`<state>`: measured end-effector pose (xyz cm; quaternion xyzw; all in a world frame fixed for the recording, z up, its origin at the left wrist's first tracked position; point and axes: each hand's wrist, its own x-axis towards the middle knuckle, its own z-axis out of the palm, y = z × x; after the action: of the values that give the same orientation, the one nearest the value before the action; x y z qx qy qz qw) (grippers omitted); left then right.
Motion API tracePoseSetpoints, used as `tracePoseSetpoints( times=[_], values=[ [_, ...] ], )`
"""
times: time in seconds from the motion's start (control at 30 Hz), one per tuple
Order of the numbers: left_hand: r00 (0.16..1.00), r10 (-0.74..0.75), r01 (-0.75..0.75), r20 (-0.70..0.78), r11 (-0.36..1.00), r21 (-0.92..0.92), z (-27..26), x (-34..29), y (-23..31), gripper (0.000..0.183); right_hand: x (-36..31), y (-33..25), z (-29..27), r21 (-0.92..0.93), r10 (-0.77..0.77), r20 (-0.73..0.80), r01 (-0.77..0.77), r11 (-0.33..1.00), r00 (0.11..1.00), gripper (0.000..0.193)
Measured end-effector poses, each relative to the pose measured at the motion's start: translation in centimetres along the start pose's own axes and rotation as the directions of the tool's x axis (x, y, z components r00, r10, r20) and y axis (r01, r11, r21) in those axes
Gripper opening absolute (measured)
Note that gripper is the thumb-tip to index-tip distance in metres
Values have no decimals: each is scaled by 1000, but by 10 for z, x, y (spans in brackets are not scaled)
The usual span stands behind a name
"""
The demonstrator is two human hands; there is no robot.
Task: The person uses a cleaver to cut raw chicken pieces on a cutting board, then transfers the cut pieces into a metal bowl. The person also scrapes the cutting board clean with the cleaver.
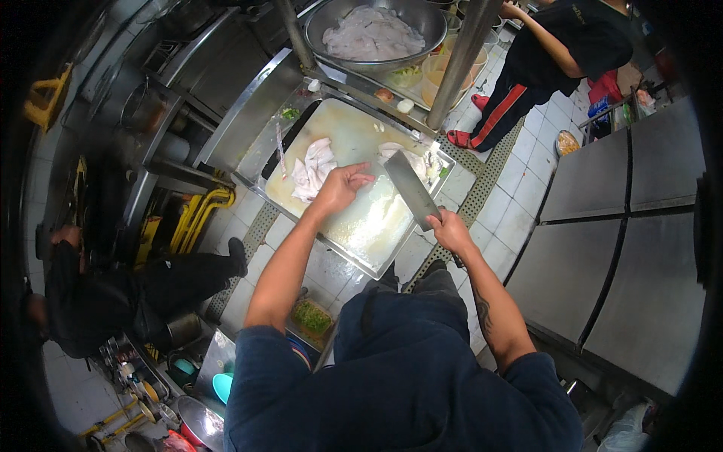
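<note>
My right hand [449, 231] grips a cleaver [410, 185] by its handle, the broad blade tilted over the right part of the cutting board [345, 223]. My left hand [343, 187] is held over the middle of the board with its fingers stretched out and nothing visible in them. Just left of it lies a heap of pale, floppy raw pieces [312, 170], whose kind I cannot tell. Whitish scraps [431, 166] lie at the board's right end, partly behind the blade. Wetness shines on the near part of the board.
A large metal bowl [316, 38] of pale raw pieces stands beyond the board, near a metal post [465, 60]. One person [557, 45] stands at the far right, another [98, 294] at the left. Steel cabinet doors [568, 267] line the right side.
</note>
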<state>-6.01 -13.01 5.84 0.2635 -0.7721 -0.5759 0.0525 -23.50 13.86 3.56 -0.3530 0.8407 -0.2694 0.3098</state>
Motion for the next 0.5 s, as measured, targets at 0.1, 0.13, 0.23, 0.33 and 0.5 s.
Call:
tracePoseSetpoints(
  times=[0.1, 0.13, 0.23, 0.33, 0.5],
  values=[
    [990, -133, 119, -46, 965, -232, 10, -5, -5, 44, -3, -1, 1, -21, 15, 0, -15, 1000, 1000, 37],
    [979, -192, 159, -61, 923, -350, 13, -5, -9, 42, -2, 3, 2, -29, 4, -6, -4, 1000, 1000, 37],
    [951, -299, 223, -81, 842, -492, 18, -3, -17, 38, -3, 2, 3, -19, 0, -17, 0, 1000, 1000, 37],
    [941, -304, 202, -152, 860, -469, 24, 0, -21, 34, -3, 7, 7, -3, -32, -50, 32, 999, 998, 38],
    [963, 242, -202, -122, 942, 269, 39, -16, -7, 34, -5, -2, 0, -48, 60, 8, -60, 997, 998, 38]
  ],
)
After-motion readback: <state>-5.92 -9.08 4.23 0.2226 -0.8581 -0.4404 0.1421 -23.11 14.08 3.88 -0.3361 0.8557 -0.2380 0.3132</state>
